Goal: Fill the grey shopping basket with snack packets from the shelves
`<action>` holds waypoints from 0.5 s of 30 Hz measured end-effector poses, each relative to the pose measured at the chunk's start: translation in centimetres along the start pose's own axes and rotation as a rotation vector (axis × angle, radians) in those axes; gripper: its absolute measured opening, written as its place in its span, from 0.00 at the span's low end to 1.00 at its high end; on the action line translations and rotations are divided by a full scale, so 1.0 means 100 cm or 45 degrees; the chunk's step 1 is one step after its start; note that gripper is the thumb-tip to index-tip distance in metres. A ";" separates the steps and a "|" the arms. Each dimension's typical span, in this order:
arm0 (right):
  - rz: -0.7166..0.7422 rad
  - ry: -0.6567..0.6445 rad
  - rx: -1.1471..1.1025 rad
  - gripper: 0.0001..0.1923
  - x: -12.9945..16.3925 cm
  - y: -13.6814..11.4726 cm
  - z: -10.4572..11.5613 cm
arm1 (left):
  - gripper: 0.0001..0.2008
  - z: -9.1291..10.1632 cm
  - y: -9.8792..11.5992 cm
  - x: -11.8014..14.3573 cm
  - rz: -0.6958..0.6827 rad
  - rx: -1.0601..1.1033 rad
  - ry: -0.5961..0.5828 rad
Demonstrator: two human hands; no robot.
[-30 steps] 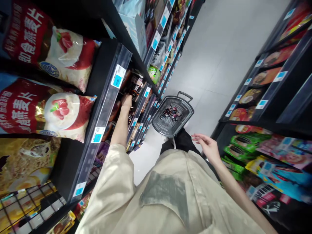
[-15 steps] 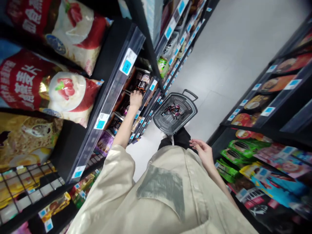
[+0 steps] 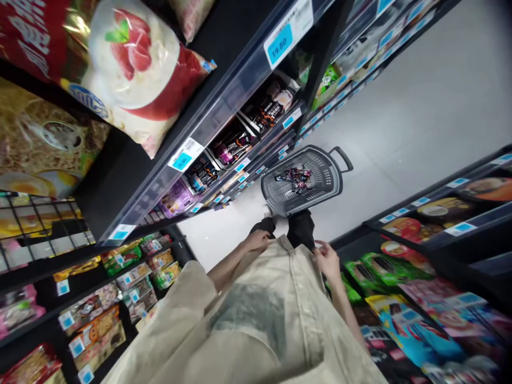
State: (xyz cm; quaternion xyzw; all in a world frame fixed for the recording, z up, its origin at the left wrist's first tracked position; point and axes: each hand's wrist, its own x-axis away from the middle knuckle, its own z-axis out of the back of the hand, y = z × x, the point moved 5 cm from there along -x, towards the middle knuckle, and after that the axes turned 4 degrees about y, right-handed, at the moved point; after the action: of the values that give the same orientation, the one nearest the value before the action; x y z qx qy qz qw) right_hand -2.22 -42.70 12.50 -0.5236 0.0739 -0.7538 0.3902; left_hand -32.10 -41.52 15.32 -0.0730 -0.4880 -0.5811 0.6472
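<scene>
My left hand (image 3: 258, 241) is low in front of me beside the jacket's hem, fingers loosely stretched and no item visible in it. On the other side of the jacket (image 3: 292, 288), my right hand (image 3: 327, 260) hangs with fingers loosely bent and slightly apart, close to the hem and with nothing visible in it. The jacket partly covers both hands' surroundings. Beyond my legs, a dark grey shopping basket (image 3: 276, 193) sits on the floor, its handle pointing right. Several small dark-wrapped packets (image 3: 296, 178) lie inside it.
Left, a black shelf holds a large red-and-white cereal bag (image 3: 136, 58), with boxes of dark-wrapped packets (image 3: 272, 109) below. Lower left are racks of snack bags (image 3: 124, 261). Green packs (image 3: 378, 269) and a blue-yellow bag (image 3: 416, 325) fill the right shelf. Pale floor (image 3: 404, 117) runs between.
My left hand has left the shelf box of dark packets and come down to the jacket. My right hand has moved slightly lower. The view has turned and shifted toward the left shelf.
</scene>
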 end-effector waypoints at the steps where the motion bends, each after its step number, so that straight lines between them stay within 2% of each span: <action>1: -0.006 -0.017 0.044 0.17 -0.003 0.005 -0.003 | 0.17 0.001 -0.013 -0.002 0.064 0.007 -0.004; 3: -0.012 -0.059 0.097 0.17 -0.012 0.011 -0.008 | 0.19 0.006 -0.037 -0.011 0.191 0.019 -0.036; 5: -0.021 -0.090 0.151 0.20 -0.030 0.015 -0.011 | 0.16 0.011 -0.055 -0.024 0.283 0.031 -0.091; 9: -0.062 -0.093 0.256 0.19 -0.091 0.029 0.001 | 0.12 0.010 -0.081 -0.061 0.472 0.011 -0.147; 12: -0.080 -0.084 0.276 0.19 -0.147 0.037 0.016 | 0.11 0.002 -0.078 -0.100 0.542 0.001 -0.168; 15: 0.020 -0.151 0.250 0.21 -0.208 0.035 0.019 | 0.13 -0.010 -0.055 -0.149 0.510 0.007 -0.126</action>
State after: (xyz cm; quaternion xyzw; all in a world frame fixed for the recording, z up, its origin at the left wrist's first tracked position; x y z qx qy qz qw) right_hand 4.20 -30.66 -3.70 -0.5259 -0.0193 -0.7220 0.4492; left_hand -33.82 -33.72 1.52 -0.1953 -0.4966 -0.4350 0.7252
